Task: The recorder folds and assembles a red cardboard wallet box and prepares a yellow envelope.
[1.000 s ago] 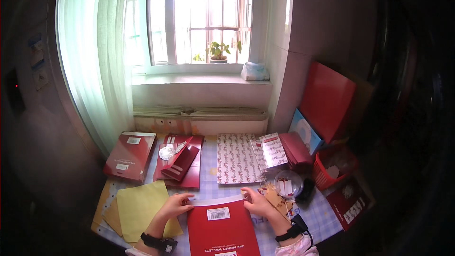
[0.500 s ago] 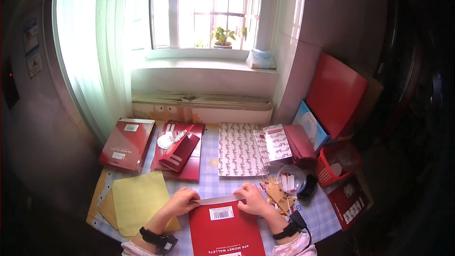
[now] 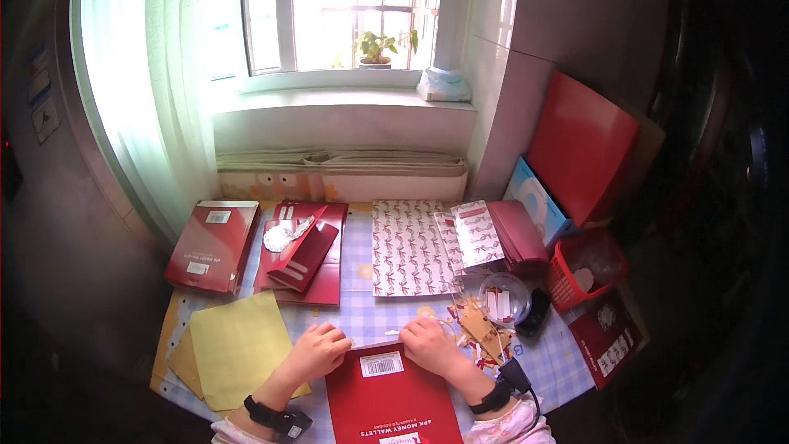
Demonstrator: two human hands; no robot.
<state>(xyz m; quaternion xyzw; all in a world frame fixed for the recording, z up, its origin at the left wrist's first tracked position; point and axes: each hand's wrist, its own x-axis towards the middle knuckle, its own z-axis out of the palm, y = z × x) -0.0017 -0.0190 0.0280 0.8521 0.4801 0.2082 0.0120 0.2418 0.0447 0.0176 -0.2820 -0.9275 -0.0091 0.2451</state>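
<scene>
A flat red packet (image 3: 393, 399) with a white barcode label lies at the table's near edge, partly cut off by the lower border. At its far left corner my left hand (image 3: 325, 345) is closed, fingers curled on the edge. The far right corner is gripped by my right hand (image 3: 429, 345), its thumb side toward the packet. A small white hang tab shows between the two hands. Both fingertips are partly hidden. Left of my left forearm lie yellow paper sheets (image 3: 238, 349). Brown cut-out tags (image 3: 483, 330) are scattered just right of my right hand.
Stacked red packets (image 3: 212, 247) and red folded wallets (image 3: 308, 259) stand at the back left. Patterned white cards (image 3: 411, 251) lie behind my hands. On the right are a clear round tub (image 3: 504, 300), a red basket (image 3: 575, 286) and a large red folder (image 3: 579, 148).
The pale strip along the packet's far edge, raised between my hands before, is now folded out of sight. My right hand has shifted slightly left. The whole view has tilted a little.
</scene>
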